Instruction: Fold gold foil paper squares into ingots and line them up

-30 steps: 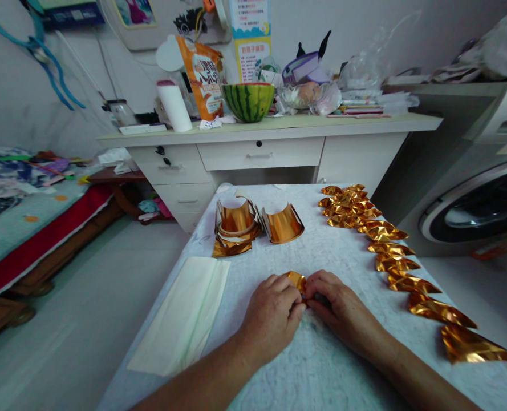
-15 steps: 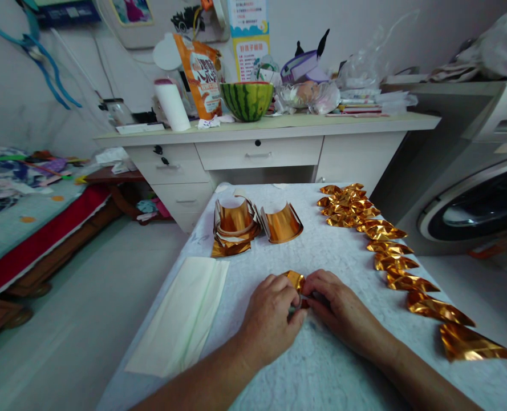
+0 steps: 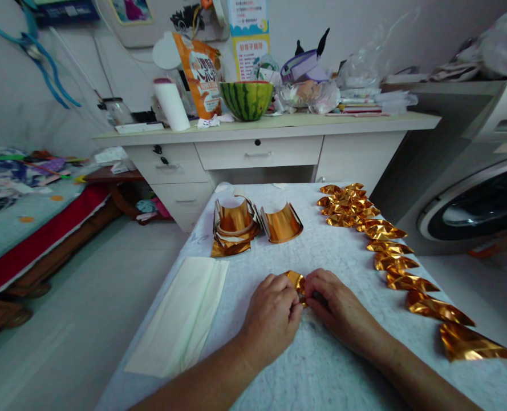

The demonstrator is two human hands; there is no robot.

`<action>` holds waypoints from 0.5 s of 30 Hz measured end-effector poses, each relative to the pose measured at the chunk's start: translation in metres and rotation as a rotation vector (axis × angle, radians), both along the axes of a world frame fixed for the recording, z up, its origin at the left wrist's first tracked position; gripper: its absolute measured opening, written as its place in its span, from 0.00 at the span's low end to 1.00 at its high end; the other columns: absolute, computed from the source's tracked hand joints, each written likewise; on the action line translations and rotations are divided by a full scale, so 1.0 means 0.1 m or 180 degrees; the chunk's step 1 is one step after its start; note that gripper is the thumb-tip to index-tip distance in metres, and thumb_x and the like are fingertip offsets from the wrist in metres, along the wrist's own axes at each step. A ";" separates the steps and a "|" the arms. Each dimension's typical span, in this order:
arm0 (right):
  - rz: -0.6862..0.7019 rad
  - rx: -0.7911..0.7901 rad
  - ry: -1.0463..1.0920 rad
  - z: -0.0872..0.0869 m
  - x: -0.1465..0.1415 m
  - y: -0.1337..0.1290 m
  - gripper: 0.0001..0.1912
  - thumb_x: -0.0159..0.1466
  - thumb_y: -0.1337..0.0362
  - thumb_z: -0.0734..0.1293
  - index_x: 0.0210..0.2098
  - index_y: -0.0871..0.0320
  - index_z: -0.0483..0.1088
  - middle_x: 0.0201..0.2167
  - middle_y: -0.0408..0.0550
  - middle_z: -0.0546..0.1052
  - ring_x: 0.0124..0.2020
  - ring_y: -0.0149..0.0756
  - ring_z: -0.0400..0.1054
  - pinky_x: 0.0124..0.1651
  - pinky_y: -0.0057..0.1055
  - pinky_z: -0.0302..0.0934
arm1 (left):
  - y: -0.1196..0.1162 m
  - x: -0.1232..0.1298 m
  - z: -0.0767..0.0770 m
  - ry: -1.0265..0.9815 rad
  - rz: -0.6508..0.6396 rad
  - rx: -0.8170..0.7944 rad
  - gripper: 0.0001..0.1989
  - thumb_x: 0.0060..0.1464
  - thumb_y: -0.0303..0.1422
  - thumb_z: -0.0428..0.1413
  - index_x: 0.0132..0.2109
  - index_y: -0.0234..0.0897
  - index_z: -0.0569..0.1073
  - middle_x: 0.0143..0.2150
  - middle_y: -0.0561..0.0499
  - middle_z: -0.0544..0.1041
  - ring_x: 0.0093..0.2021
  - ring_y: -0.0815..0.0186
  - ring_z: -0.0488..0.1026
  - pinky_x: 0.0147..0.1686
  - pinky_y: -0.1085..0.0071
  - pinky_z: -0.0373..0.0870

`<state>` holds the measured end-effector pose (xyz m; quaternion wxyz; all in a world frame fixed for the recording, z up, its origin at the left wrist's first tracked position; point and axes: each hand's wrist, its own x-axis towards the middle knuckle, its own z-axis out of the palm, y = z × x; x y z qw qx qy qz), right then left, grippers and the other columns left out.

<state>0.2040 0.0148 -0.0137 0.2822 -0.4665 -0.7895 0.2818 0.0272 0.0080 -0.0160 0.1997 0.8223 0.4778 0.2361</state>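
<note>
Between my two hands is a small piece of gold foil paper (image 3: 295, 279), mostly covered by the fingers. My left hand (image 3: 272, 308) is closed on its left side, thumb and fingers pressed together. On its right edge my right hand (image 3: 332, 299) pinches with curled fingers. Both hands rest low over the cloth-covered table (image 3: 262, 371). Along the table's right side runs a row of folded gold foil pieces (image 3: 401, 280). Farther back lie a stack of curved gold foil sheets (image 3: 235, 220) and another curved gold sheet (image 3: 282, 224).
A folded pale paper sheet (image 3: 182, 314) lies on the table's left side. Behind stands a white desk (image 3: 257, 151) bearing a cut watermelon (image 3: 247, 101) and an orange snack bag (image 3: 202, 77). A washing machine (image 3: 488, 171) is at right, a bed (image 3: 35, 245) at left.
My left thumb has drawn in against the fingers, and a little more gold foil shows between the hands. The right hand has barely shifted. Everything else stays as it was.
</note>
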 end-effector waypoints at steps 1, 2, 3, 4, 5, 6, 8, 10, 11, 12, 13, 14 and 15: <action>-0.0003 0.0014 -0.0019 -0.01 0.00 0.00 0.07 0.61 0.74 0.63 0.30 0.56 0.67 0.34 0.47 0.72 0.37 0.38 0.66 0.41 0.35 0.61 | 0.00 0.00 0.00 0.0016 0.0008 -0.0003 0.06 0.54 0.23 0.55 0.30 0.37 0.68 0.37 0.51 0.71 0.41 0.61 0.66 0.42 0.63 0.66; -0.0004 0.0028 -0.0041 -0.01 -0.01 0.00 0.08 0.61 0.75 0.63 0.30 0.56 0.67 0.34 0.47 0.72 0.37 0.38 0.66 0.41 0.36 0.61 | 0.00 0.01 0.00 0.0035 0.0015 -0.0006 0.06 0.54 0.23 0.55 0.30 0.37 0.68 0.37 0.51 0.71 0.41 0.61 0.67 0.42 0.63 0.66; -0.0006 0.0042 -0.0065 -0.02 -0.01 0.01 0.08 0.61 0.75 0.63 0.30 0.56 0.67 0.34 0.47 0.72 0.38 0.38 0.66 0.41 0.36 0.61 | 0.00 0.01 0.01 0.0054 0.0025 -0.0005 0.06 0.54 0.23 0.55 0.30 0.37 0.68 0.37 0.50 0.71 0.41 0.60 0.67 0.42 0.63 0.65; -0.0006 0.0055 -0.0089 -0.02 -0.01 0.01 0.08 0.61 0.75 0.62 0.30 0.56 0.66 0.34 0.47 0.72 0.38 0.39 0.66 0.41 0.36 0.61 | 0.00 0.01 0.01 0.0069 0.0034 -0.0002 0.07 0.54 0.23 0.55 0.30 0.37 0.68 0.36 0.50 0.71 0.41 0.60 0.66 0.42 0.63 0.65; -0.0006 0.0069 -0.0108 -0.02 -0.02 0.01 0.08 0.60 0.76 0.62 0.30 0.57 0.66 0.34 0.48 0.71 0.38 0.39 0.66 0.41 0.36 0.61 | 0.00 0.01 0.00 0.0078 0.0039 0.0002 0.07 0.54 0.23 0.54 0.30 0.37 0.68 0.36 0.51 0.71 0.41 0.60 0.66 0.42 0.63 0.65; -0.0010 0.0075 -0.0124 -0.03 -0.02 0.01 0.08 0.60 0.76 0.62 0.30 0.57 0.66 0.34 0.48 0.71 0.37 0.39 0.65 0.41 0.36 0.60 | 0.00 0.01 0.00 0.0080 0.0039 0.0010 0.07 0.54 0.23 0.54 0.30 0.37 0.68 0.36 0.51 0.71 0.41 0.60 0.66 0.42 0.63 0.65; -0.0031 0.0079 -0.0156 -0.03 -0.03 0.01 0.08 0.60 0.76 0.62 0.30 0.57 0.66 0.33 0.48 0.71 0.37 0.39 0.65 0.41 0.36 0.60 | 0.00 0.01 -0.01 0.0066 0.0029 0.0033 0.07 0.55 0.23 0.54 0.30 0.37 0.68 0.36 0.51 0.71 0.41 0.61 0.66 0.42 0.63 0.65; -0.0058 0.0078 -0.0177 -0.03 -0.03 0.01 0.09 0.60 0.76 0.62 0.30 0.57 0.65 0.33 0.47 0.71 0.37 0.39 0.65 0.40 0.36 0.60 | 0.00 0.01 -0.01 0.0052 0.0031 0.0056 0.07 0.55 0.23 0.54 0.31 0.37 0.67 0.37 0.51 0.71 0.42 0.61 0.66 0.42 0.63 0.65; -0.0071 0.0076 -0.0181 -0.04 -0.04 0.00 0.09 0.60 0.76 0.62 0.30 0.56 0.65 0.33 0.47 0.71 0.37 0.39 0.65 0.40 0.36 0.59 | 0.00 0.01 -0.01 0.0047 0.0031 0.0058 0.07 0.54 0.23 0.54 0.31 0.37 0.67 0.37 0.51 0.71 0.42 0.61 0.66 0.42 0.64 0.65; -0.0081 0.0074 -0.0180 -0.04 -0.04 0.00 0.09 0.60 0.76 0.62 0.30 0.56 0.65 0.33 0.47 0.71 0.37 0.39 0.64 0.40 0.36 0.59 | 0.00 0.01 -0.01 0.0039 0.0032 0.0056 0.07 0.54 0.23 0.54 0.31 0.37 0.67 0.37 0.51 0.71 0.42 0.61 0.66 0.42 0.64 0.65; -0.0088 0.0074 -0.0175 -0.04 -0.03 0.00 0.09 0.60 0.77 0.62 0.30 0.56 0.64 0.33 0.47 0.70 0.37 0.39 0.64 0.40 0.36 0.59 | 0.00 0.01 -0.01 0.0031 0.0028 0.0050 0.07 0.54 0.22 0.54 0.32 0.38 0.67 0.37 0.51 0.71 0.42 0.61 0.66 0.42 0.64 0.64; -0.0097 0.0075 -0.0172 -0.04 -0.03 0.01 0.09 0.59 0.77 0.63 0.30 0.56 0.64 0.33 0.47 0.70 0.37 0.39 0.64 0.40 0.36 0.59 | 0.00 0.01 0.00 0.0026 0.0023 0.0042 0.07 0.54 0.22 0.55 0.32 0.38 0.67 0.37 0.51 0.71 0.42 0.61 0.66 0.41 0.64 0.64; -0.0104 0.0073 -0.0170 -0.05 -0.03 0.01 0.09 0.59 0.77 0.63 0.30 0.57 0.64 0.33 0.47 0.70 0.37 0.39 0.64 0.40 0.36 0.59 | 0.00 0.01 0.00 0.0024 0.0022 0.0033 0.07 0.54 0.22 0.55 0.33 0.38 0.67 0.37 0.51 0.71 0.41 0.61 0.66 0.41 0.64 0.64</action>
